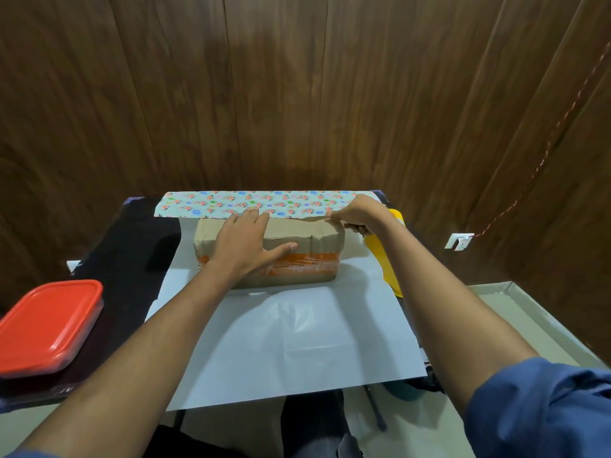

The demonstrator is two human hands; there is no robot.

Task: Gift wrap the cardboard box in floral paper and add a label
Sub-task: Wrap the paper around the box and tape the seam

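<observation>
The cardboard box (pixel 297 252) sits lengthwise across the far half of the floral paper (pixel 264 201), which lies white side up on the table, its printed face showing only where the far edge curls up behind the box. An orange band runs along the box's near face. The left hand (pixel 246 241) lies flat on top of the box toward its left end, fingers straight and reaching to the far edge, thumb splayed out to the right along the top. The right hand (pixel 358 214) is at the box's far right corner, fingers curled, pinching the paper's edge there. Both forearms stretch forward, and a blue sleeve (pixel 542 411) is pushed up the right arm. A yellow object (pixel 386 259) lies just beyond the right wrist, partly hidden. Well apart at the left, a red-lidded container (pixel 49 325) rests on the dark table (pixel 129 259).
</observation>
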